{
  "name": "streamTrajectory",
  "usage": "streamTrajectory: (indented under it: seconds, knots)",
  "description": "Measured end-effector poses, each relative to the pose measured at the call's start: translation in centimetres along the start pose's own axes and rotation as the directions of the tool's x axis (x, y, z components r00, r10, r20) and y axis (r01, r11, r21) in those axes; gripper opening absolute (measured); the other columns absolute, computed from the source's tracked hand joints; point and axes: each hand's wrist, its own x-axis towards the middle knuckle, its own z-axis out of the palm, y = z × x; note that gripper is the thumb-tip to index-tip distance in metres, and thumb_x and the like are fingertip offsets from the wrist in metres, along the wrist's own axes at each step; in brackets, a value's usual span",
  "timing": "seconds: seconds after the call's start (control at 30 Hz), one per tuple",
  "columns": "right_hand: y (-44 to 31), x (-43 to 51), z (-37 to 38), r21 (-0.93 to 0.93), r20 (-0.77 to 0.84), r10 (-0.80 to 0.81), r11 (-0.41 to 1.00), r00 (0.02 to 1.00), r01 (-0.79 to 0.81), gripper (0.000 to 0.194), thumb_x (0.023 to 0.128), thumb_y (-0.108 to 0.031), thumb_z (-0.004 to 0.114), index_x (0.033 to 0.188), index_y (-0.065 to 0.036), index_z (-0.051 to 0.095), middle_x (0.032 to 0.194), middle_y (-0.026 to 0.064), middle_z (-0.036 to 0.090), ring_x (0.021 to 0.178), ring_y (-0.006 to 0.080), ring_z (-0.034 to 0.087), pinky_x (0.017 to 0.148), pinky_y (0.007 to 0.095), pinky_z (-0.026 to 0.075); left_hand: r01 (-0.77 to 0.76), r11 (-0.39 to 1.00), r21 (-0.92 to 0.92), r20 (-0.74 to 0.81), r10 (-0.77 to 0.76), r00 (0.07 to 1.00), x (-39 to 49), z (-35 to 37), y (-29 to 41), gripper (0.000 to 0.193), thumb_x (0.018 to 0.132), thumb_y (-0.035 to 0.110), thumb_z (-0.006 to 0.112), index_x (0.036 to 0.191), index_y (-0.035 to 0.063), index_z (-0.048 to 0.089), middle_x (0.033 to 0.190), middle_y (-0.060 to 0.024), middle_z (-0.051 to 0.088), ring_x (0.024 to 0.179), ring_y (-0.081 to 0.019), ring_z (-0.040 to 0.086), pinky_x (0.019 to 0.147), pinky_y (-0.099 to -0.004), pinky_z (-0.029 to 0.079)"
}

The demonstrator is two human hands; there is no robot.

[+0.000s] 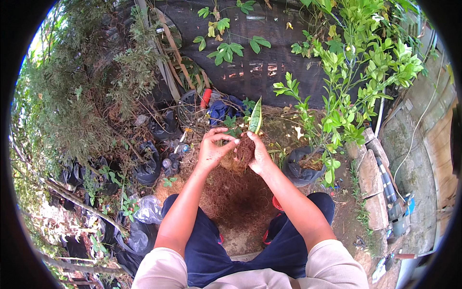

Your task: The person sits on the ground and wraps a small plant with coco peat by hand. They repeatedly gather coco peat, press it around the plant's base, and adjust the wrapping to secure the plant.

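My right hand is closed round the brown, fibrous root ball of a small snake plant. The plant's single pointed leaf, green with yellow edges, stands upright above the thumb. At the left side of the root ball is my left hand, its thumb and forefinger tips close together; whether something thin lies between them is too small to tell. Beneath both hands, loose brown coir and soil cover the ground between my legs.
A leafy shrub grows in a black plastic grow bag at the right, beside stone blocks. Black bags and a clear plastic bag lie at the left. Behind are a wheel, a blue cloth and dark netting.
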Motion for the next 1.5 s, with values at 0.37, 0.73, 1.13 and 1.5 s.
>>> streamTrajectory:
  seconds: [0.37,0.73,1.13,1.5]
  knots:
    - [0.0,0.0,0.1,-0.031,-0.019,-0.009,0.999,1.000,0.008,0.038,0.091,-0.043,0.068,0.113,-0.014,0.059,0.099,0.0043,0.062,0.083,0.0209,0.066,0.068,0.0455,0.059,0.201,0.941,-0.272,0.166,-0.160,0.973,0.0,0.6,-0.6,0.016,0.083,0.019,0.081,0.095,0.0086,0.078,0.132,-0.0121,0.061,0.125,-0.0244,0.055,0.109,-0.0411,0.038]
    - [-0.2,0.1,0.1,-0.048,-0.028,-0.002,0.999,1.000,0.001,0.041,0.093,-0.050,0.062,0.115,-0.016,0.058,0.099,0.0057,0.063,0.085,0.0250,0.067,0.070,0.0488,0.057,0.088,0.992,-0.086,0.100,-0.080,0.992,0.2,0.1,-0.8,0.019,0.080,0.022,0.083,0.095,0.0115,0.079,0.130,-0.0141,0.060,0.125,-0.0262,0.055,0.109,-0.0420,0.038]
    - [-0.2,0.0,0.4,-0.088,-0.072,-0.022,0.996,0.997,0.015,0.041,0.093,-0.050,0.061,0.114,-0.016,0.058,0.098,0.0046,0.063,0.084,0.0221,0.067,0.070,0.0479,0.058,0.077,0.987,-0.140,0.140,-0.058,0.989,-0.3,1.2,0.2,0.019,0.083,0.018,0.082,0.095,0.0065,0.074,0.127,-0.0153,0.061,0.122,-0.0254,0.057,0.106,-0.0383,0.041]
    - [-0.4,-0.2,0.5,-0.037,-0.073,0.000,0.999,0.997,-0.003,0.039,0.091,-0.049,0.063,0.111,-0.015,0.058,0.092,0.0037,0.061,0.076,0.0231,0.067,0.065,0.0454,0.058,0.325,0.884,-0.336,0.004,-0.344,0.939,0.6,0.3,-1.0,0.016,0.095,0.017,0.070,0.102,0.0030,0.070,0.098,0.0008,0.068,0.093,-0.0077,0.059,0.088,-0.0264,0.046]
